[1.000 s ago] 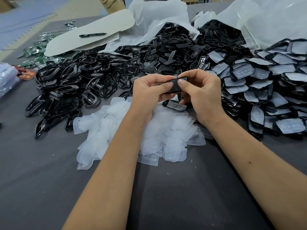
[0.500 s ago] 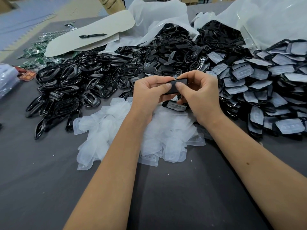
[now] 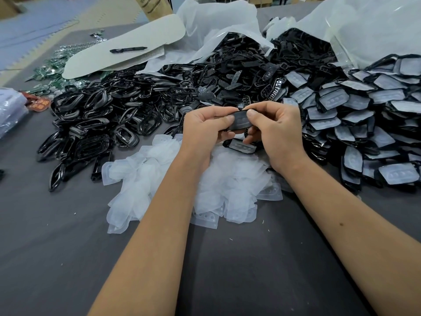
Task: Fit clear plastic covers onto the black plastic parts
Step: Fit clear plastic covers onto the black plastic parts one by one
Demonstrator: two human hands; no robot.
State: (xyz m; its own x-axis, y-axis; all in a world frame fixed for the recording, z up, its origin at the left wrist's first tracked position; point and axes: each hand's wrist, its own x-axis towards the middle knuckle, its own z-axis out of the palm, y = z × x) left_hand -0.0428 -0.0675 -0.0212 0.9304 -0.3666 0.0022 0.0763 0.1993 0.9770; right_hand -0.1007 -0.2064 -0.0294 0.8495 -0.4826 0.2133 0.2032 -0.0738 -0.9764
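My left hand point(image 3: 206, 126) and my right hand point(image 3: 276, 131) both grip one black plastic part point(image 3: 241, 121) with a clear cover on its face, held above the table's middle. Both thumbs press on its upper side. Under the hands lies a heap of loose clear plastic covers point(image 3: 182, 179). A covered black part point(image 3: 241, 147) lies on that heap just below my right fingers. Bare black frames point(image 3: 95, 124) are heaped to the left. Covered black parts point(image 3: 364, 124) are heaped to the right.
The grey table point(image 3: 57, 236) carries a white card with a black pen point(image 3: 128, 50) at the back left, green circuit boards point(image 3: 51, 67) beside it, and open plastic bags point(image 3: 218, 23) spilling black parts at the back. A clear bag point(image 3: 10, 110) sits at the left edge.
The part has turned a little in my hands, so its clear-covered face shows more. My right thumb has shifted along its top. The hands stay in the same place.
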